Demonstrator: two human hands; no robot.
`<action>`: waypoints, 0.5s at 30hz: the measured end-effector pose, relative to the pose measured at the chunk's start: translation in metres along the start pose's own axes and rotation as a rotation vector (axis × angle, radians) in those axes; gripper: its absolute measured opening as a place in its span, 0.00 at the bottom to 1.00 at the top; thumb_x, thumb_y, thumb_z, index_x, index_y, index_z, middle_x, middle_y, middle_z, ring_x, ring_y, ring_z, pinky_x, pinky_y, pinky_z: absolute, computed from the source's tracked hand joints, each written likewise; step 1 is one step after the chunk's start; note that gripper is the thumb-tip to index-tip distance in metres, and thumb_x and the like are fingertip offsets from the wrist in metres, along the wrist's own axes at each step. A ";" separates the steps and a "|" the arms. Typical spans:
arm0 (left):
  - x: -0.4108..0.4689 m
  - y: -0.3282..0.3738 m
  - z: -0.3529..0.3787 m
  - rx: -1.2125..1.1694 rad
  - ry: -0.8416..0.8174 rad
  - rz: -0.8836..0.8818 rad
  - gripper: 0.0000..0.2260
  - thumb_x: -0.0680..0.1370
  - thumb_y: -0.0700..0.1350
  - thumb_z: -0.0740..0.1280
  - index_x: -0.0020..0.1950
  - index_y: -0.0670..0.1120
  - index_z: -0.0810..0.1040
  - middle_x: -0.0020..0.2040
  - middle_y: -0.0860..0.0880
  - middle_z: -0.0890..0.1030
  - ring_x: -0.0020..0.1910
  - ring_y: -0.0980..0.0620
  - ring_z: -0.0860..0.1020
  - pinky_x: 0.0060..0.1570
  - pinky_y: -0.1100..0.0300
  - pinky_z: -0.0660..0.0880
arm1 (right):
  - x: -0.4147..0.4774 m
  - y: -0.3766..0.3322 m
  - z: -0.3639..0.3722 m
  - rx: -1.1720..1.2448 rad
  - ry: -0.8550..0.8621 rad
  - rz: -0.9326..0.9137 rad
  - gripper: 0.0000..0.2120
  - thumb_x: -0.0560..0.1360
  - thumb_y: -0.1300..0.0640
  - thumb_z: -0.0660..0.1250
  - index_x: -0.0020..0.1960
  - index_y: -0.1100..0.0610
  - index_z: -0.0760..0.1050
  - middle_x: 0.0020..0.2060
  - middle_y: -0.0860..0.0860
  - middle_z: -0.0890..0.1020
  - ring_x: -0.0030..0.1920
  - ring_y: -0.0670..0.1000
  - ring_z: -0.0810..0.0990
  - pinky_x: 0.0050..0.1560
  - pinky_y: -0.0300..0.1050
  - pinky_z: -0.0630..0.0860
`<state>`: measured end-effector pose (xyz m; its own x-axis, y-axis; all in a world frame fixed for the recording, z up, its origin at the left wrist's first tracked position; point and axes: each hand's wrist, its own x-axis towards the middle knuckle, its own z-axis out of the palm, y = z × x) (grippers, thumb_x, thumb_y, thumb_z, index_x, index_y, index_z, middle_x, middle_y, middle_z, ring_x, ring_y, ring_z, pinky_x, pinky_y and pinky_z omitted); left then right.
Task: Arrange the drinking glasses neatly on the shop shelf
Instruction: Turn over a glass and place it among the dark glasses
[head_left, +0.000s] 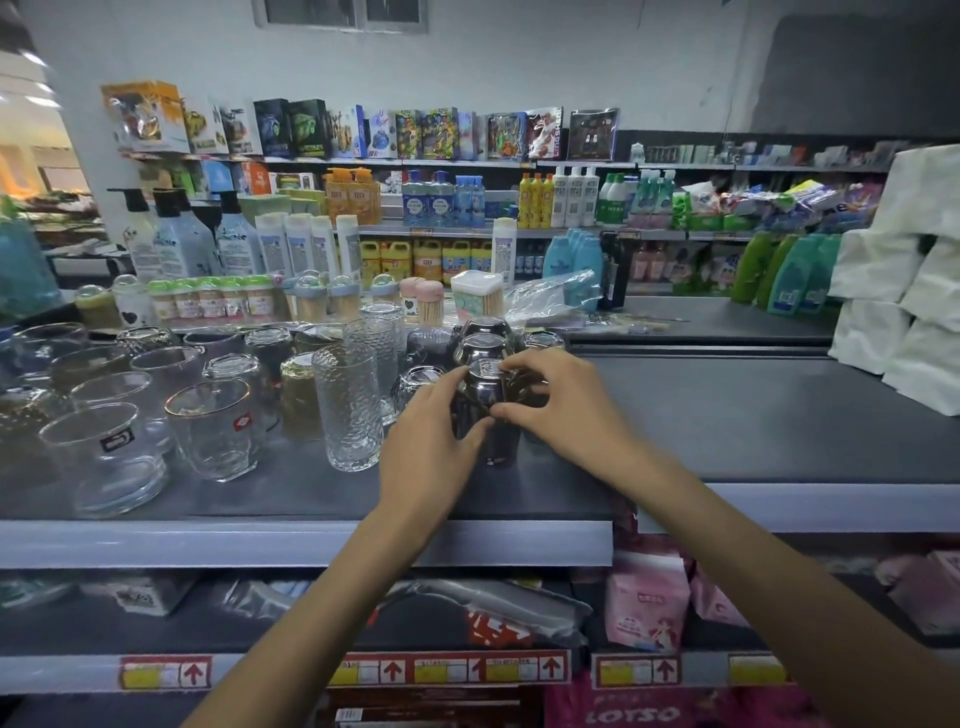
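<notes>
On the shelf (727, 405), hands (431, 431) (561, 405) around dark glass (480, 402)

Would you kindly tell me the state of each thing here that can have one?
dark glass, upside down on the shelf, held by both hands
left hand, gripping the dark glass
right hand, gripping the dark glass
tall textured glass, upright, empty
gold-rimmed glass, upright, empty
toothpick jars, lids on
</notes>
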<state>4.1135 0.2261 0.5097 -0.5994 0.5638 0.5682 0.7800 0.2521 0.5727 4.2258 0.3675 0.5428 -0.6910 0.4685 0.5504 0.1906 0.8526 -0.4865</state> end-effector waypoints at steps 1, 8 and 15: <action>-0.001 0.000 0.000 0.002 -0.004 0.000 0.29 0.76 0.55 0.74 0.75 0.57 0.70 0.65 0.53 0.80 0.62 0.48 0.79 0.58 0.49 0.78 | -0.001 0.000 0.001 -0.002 0.006 0.001 0.25 0.67 0.45 0.80 0.62 0.44 0.80 0.54 0.47 0.81 0.53 0.50 0.82 0.57 0.54 0.82; -0.001 0.003 -0.005 0.009 -0.056 0.053 0.32 0.75 0.51 0.76 0.77 0.56 0.68 0.68 0.51 0.75 0.64 0.47 0.77 0.59 0.52 0.75 | -0.005 -0.002 0.007 0.005 0.043 0.020 0.24 0.67 0.51 0.80 0.62 0.43 0.80 0.54 0.50 0.81 0.55 0.53 0.81 0.58 0.56 0.81; 0.002 -0.001 -0.012 0.097 -0.052 0.072 0.30 0.75 0.52 0.75 0.76 0.56 0.69 0.68 0.52 0.77 0.65 0.46 0.77 0.58 0.50 0.76 | -0.010 -0.013 0.008 -0.025 0.044 0.041 0.25 0.69 0.48 0.80 0.64 0.46 0.79 0.56 0.50 0.80 0.56 0.53 0.80 0.60 0.54 0.79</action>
<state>4.1095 0.2173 0.5177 -0.5333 0.6225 0.5728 0.8358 0.2834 0.4702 4.2252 0.3495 0.5385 -0.6513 0.5123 0.5598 0.2355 0.8378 -0.4926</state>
